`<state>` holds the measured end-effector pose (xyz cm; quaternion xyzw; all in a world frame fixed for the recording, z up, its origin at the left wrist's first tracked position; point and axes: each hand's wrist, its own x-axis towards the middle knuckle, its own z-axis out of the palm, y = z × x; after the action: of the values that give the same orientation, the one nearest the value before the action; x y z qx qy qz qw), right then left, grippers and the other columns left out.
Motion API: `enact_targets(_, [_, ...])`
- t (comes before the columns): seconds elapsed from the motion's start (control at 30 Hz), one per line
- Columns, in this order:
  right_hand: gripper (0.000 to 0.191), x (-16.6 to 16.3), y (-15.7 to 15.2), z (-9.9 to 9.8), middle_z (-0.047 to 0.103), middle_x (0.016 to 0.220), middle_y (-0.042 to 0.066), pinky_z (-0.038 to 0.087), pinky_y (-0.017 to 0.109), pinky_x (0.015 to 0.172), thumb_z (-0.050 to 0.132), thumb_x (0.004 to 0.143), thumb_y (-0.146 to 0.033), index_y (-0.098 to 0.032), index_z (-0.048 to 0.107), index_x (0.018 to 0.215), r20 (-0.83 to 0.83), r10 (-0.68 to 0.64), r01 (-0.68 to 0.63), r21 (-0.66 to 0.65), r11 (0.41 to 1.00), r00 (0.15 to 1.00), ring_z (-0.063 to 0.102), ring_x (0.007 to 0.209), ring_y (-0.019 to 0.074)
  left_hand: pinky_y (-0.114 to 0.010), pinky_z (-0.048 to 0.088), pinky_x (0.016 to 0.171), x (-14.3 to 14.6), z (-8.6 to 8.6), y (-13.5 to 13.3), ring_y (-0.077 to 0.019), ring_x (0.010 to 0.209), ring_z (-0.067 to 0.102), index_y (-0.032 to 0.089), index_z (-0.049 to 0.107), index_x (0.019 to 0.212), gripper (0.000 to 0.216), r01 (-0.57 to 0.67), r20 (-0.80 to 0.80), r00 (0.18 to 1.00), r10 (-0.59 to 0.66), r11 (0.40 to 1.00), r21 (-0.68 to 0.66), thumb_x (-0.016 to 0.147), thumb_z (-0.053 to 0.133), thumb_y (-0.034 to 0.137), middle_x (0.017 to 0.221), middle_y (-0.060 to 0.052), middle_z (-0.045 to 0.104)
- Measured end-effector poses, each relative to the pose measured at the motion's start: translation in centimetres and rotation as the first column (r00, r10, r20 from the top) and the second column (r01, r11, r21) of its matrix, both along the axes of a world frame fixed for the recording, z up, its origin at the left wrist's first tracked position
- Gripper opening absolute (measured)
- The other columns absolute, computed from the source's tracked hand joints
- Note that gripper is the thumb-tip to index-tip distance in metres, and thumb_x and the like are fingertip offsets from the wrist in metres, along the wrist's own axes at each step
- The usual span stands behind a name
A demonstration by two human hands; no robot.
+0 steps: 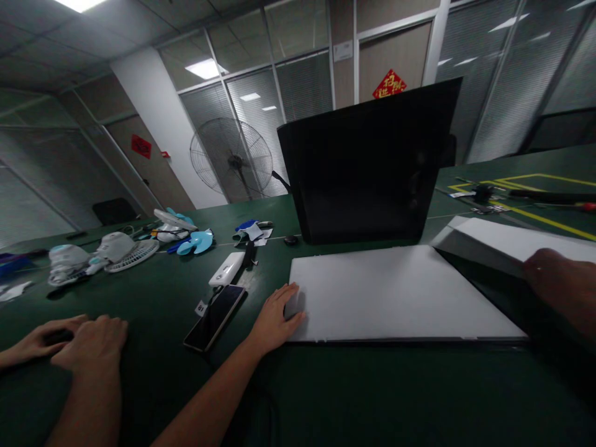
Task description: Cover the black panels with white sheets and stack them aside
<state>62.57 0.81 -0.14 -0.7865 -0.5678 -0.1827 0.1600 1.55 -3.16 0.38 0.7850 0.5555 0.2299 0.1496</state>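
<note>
While our left hand (279,318) lay loose on the panel (372,298), our right hand (561,285) grasped the sheet (507,239): separation, presumably, needing level support next.

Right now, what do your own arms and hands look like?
The left hand is bare, with no glove or ring showing; its long forearm shows no sleeve, watch or marking. The right hand looks gloveless too, but it's blurry and shadowy.

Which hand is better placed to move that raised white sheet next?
Probably the right hand: it holds the white sheet, while the left hand is at the white panel, left edge.
</note>
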Motion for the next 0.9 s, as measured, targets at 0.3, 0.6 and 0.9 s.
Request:
enact_targets(0.3, [0.039,-10.2,-3.1,3.7,0.071,0.084,0.009,0.028,0.031,0.054,0.054,0.099,-0.038,-0.022,0.066,0.132,0.296,0.061,-0.181,0.399,0.899,0.953,0.061,0.066,0.0195,-0.054,0.034,0.12,0.1,-0.1,0.0,-0.0334,0.146,0.043,0.016,0.054,0.145,0.064,-0.007,-0.006,1.0,0.007,1.0,0.011,0.088,0.066,0.041,0.155,-0.015,0.049])
enact_targets(0.6, [0.027,-22.4,-7.6,1.2,0.072,0.096,0.005,0.053,0.029,0.075,0.048,0.099,-0.012,-0.019,0.069,0.114,0.269,0.871,-0.911,0.15,0.384,0.412,0.067,0.083,0.015,-0.052,0.03,0.123,-0.1,-0.5,0.2,-0.0277,0.147,0.042,0.019,0.053,0.146,0.058,-0.027,0.079,0.996,0.027,1.0,-0.004,0.105,0.031,0.054,0.155,-0.01,0.051])
enact_targets(0.9, [0.025,-24.7,-7.8,-0.3,0.074,0.102,0.003,0.059,0.032,0.078,0.047,0.103,-0.024,-0.024,0.069,0.116,-0.001,0.959,-0.956,0.073,0.284,0.285,0.071,0.089,0.0158,-0.058,0.027,0.122,0.5,0.4,-0.4,-0.0367,0.15,0.035,0.019,0.04,0.155,0.082,-0.008,-0.072,0.997,0.004,0.998,-0.06,0.09,0.061,0.063,0.162,-0.016,0.039])
